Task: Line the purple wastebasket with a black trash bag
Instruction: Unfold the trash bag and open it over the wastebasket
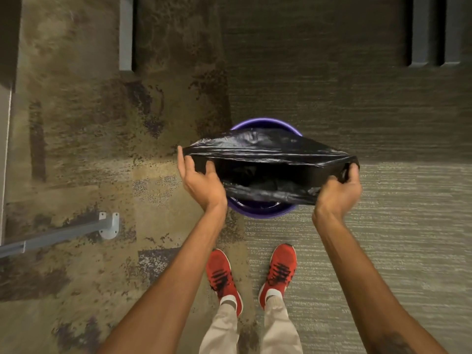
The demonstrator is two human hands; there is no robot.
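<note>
Left hand (201, 180) and right hand (339, 187) pinch the black trash bag (268, 152) apparently open above the purple wastebasket (263, 123).

Single head cam, looking straight down, carpet (357, 251) well below, hands close

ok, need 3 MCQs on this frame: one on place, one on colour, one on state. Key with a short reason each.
1. Where is the bag relative to the basket?
A. directly above its opening
B. on the carpet to its left
C. crumpled beside the shoes

2. What colour are the shoes?
A. blue
B. red
C. white

3. What state is the bag's mouth in?
A. knotted shut
B. folded flat
C. stretched open between both hands

Key:
1 A: purple rim shows beyond and below the bag.
2 B: both shoes are red with dark laces.
3 C: the left hand and right hand grip opposite ends, with a dark gap between.
</note>
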